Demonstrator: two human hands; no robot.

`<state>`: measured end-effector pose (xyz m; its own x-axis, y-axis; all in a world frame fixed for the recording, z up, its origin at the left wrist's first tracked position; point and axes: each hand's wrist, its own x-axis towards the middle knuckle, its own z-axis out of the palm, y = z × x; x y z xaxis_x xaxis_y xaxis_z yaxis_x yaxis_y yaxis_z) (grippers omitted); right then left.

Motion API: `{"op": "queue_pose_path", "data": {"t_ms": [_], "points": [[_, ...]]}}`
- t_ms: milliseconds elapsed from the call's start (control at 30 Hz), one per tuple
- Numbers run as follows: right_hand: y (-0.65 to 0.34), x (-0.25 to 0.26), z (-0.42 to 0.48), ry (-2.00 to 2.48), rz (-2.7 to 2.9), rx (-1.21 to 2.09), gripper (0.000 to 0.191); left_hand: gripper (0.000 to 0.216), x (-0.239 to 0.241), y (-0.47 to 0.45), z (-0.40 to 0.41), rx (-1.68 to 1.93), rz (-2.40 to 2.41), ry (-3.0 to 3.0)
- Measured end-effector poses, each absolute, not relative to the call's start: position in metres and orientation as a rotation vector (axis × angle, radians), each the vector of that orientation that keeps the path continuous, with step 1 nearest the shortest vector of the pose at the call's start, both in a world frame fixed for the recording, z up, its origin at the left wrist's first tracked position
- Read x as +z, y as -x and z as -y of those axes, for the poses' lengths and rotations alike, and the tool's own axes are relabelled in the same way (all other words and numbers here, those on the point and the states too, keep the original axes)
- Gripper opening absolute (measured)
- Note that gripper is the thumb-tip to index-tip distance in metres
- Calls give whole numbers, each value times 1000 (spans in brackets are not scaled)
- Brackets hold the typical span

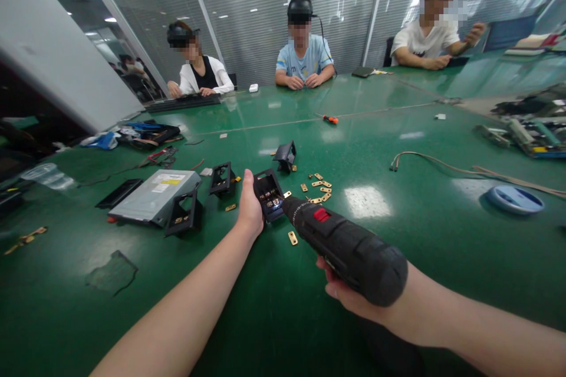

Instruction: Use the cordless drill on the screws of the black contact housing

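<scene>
My left hand (250, 206) grips a black plastic housing (269, 188) by its left side, thumb upright along the edge. Inside the housing sit several small metal pieces. My right hand (349, 291) is wrapped round the handle of a black cordless drill (345, 247) with a red switch on top. The drill's front end points at the housing's right side; its tip is hard to make out there. Small brass plates (326, 190) lie scattered just beyond the drill, and a single brass plate (292, 238) rests nearer me.
More black housings (222, 179) stand left and behind, one against a silver disc drive (152, 195). An orange screwdriver (329, 120) lies farther back. At right are a blue round lid (515, 199), cables (442, 159) and stacked parts. Three people sit across the green table (442, 283).
</scene>
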<state>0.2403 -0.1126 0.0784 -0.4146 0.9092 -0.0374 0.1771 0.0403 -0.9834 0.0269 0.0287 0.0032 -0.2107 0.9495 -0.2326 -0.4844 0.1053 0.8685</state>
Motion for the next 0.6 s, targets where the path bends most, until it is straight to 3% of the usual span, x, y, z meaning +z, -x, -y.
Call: {"op": "queue_pose_path", "data": {"t_ms": [300, 600], "points": [[-236, 57, 115, 1184, 1643, 1328, 23, 59, 3, -26, -28, 1456, -1113, -591], [-237, 37, 116, 1138, 1573, 1441, 52, 61, 0, -24, -30, 1442, -1129, -612]]}}
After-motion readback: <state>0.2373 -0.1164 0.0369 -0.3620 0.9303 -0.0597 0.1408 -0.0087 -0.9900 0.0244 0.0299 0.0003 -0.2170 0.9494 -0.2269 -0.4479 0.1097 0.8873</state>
